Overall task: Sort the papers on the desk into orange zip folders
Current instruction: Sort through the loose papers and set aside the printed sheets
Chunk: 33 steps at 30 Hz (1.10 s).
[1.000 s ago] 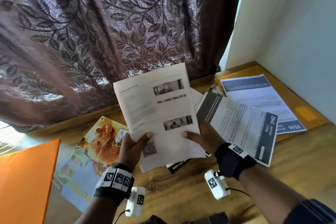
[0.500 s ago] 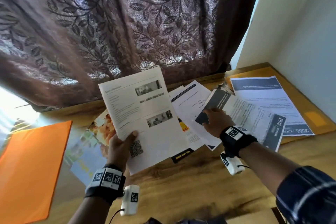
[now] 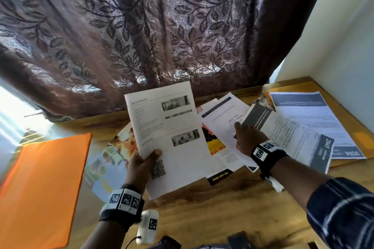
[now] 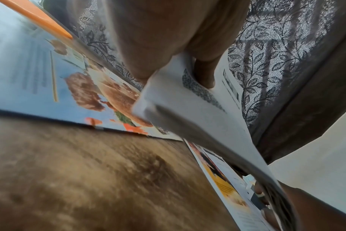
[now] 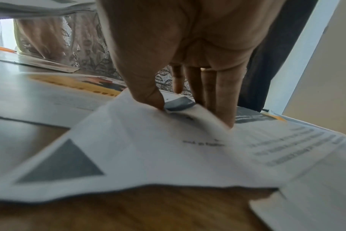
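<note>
Your left hand (image 3: 141, 164) is gripping the printed sheet (image 3: 170, 137) by its lower edge, thumb on top, same as a second ago, but your right hand (image 3: 245, 140) has let go of it and gone out to the fanned papers (image 3: 226, 119) on the desk (image 3: 212, 208). So I'd say you're gathering more sheets before filing anything. One orange folder (image 3: 44, 188) lies flat, well off to the left of your left hand; a second one (image 3: 362, 139) sits under the blue-header sheet (image 3: 311, 119) past your right hand, so that needs clearing first

Left wrist view: thumb (image 4: 204, 73) clamped on the sheet, food flyer (image 4: 101, 93) below it

Right wrist view: thumb (image 5: 148, 92) and fingers (image 5: 223, 103) are pinching up the edge of the white sheet (image 5: 148, 148), which buckles. The overlapping pages beside it could drag along
</note>
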Each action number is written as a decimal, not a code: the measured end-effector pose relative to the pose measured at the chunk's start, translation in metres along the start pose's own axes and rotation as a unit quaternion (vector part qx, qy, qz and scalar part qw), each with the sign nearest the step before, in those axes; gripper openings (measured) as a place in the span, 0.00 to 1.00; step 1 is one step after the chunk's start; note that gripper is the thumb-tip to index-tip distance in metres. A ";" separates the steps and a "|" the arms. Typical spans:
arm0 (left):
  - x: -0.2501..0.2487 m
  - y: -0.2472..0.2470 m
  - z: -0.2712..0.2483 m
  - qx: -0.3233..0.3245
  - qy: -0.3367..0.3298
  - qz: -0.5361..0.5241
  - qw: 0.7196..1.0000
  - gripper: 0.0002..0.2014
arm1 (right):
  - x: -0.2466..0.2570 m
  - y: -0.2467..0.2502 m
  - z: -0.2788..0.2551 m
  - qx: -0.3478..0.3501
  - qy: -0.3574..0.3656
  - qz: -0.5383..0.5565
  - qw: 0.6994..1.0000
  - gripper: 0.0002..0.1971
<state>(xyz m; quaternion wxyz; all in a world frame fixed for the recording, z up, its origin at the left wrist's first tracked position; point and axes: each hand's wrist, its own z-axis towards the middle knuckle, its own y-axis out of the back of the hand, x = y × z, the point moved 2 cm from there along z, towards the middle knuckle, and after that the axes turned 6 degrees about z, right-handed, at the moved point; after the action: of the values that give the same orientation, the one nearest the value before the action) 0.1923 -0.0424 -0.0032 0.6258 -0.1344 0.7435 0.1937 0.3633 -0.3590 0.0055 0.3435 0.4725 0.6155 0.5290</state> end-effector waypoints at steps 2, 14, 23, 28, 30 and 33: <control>-0.003 0.002 0.004 -0.004 0.004 -0.005 1.000 0.19 | 0.006 0.002 0.000 0.005 -0.006 0.000 1.000 0.28; 0.002 0.001 0.017 0.029 -0.001 -0.020 0.999 0.08 | 0.008 0.005 -0.009 0.045 0.014 -0.034 0.998 0.27; 0.006 0.000 0.021 0.032 0.013 -0.022 0.999 0.15 | 0.009 0.002 -0.014 0.059 0.064 -0.074 0.993 0.23; 0.009 0.002 0.023 0.039 0.010 -0.020 0.999 0.17 | 0.012 0.005 -0.013 0.057 0.063 -0.081 0.993 0.17; 0.006 0.000 0.022 0.042 0.004 -0.019 0.999 0.13 | 0.011 0.009 -0.015 0.048 0.049 -0.076 0.995 0.12; 0.003 0.000 0.024 0.043 -0.001 -0.023 0.999 0.07 | 0.012 0.012 -0.022 0.038 0.037 -0.065 0.997 0.09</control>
<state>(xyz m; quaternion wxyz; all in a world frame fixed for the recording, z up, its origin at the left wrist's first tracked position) 0.2125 -0.0318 -0.0096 0.6363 -0.1239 0.7470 0.1473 0.3420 -0.3544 0.0230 0.3362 0.4245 0.6766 0.4990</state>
